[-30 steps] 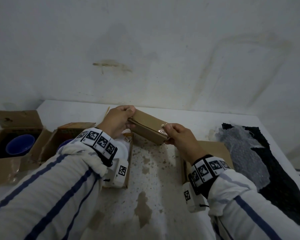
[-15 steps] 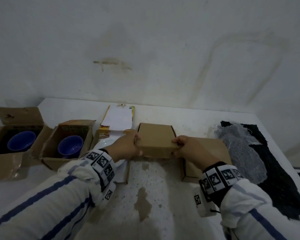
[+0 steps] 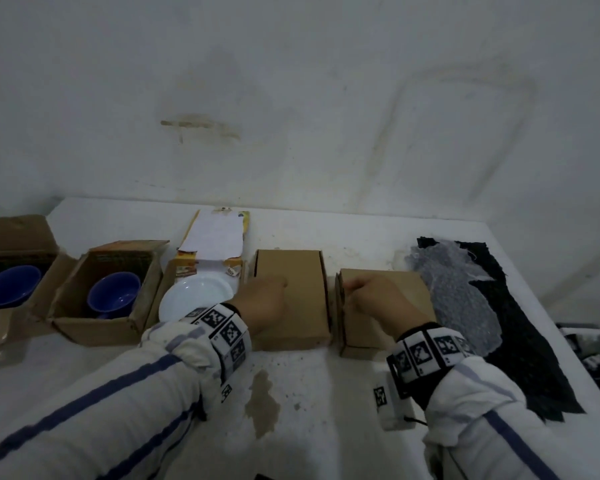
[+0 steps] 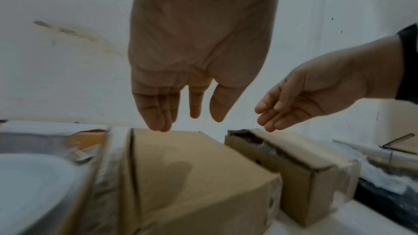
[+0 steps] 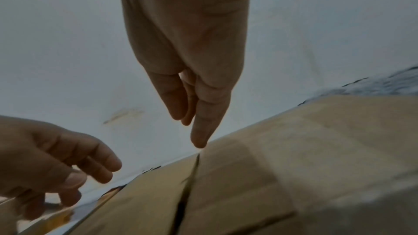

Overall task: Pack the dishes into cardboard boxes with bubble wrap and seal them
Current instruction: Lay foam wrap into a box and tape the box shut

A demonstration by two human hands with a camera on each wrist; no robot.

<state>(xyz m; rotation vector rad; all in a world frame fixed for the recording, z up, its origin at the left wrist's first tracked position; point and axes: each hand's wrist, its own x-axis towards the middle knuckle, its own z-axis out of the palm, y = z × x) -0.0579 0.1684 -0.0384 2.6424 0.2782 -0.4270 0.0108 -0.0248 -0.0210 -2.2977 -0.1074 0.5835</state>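
A closed cardboard box (image 3: 298,299) stands on the white table (image 3: 326,410), between an open box with a white plate (image 3: 194,299) and a second closed box (image 3: 406,299). My left hand (image 3: 267,296) hangs over the middle box's left part with its fingers (image 4: 158,113) straight and nothing in them. My right hand (image 3: 368,296) is over the left edge of the second box, its fingers (image 5: 201,126) straight and pointing down at the box top (image 5: 294,149). In the left wrist view the middle box (image 4: 192,176) and the second box (image 4: 300,167) stand side by side.
Two open boxes at the left each hold a blue bowl (image 3: 113,299) (image 3: 9,289). A sheet of bubble wrap (image 3: 458,292) lies on black cloth (image 3: 527,358) at the right. A wall rises just behind the table. The table's front has a brown stain (image 3: 262,403).
Both hands lowered the closed box from the air onto the table between the plate box and the right box, then let go of it. The right hand moved over the right box.
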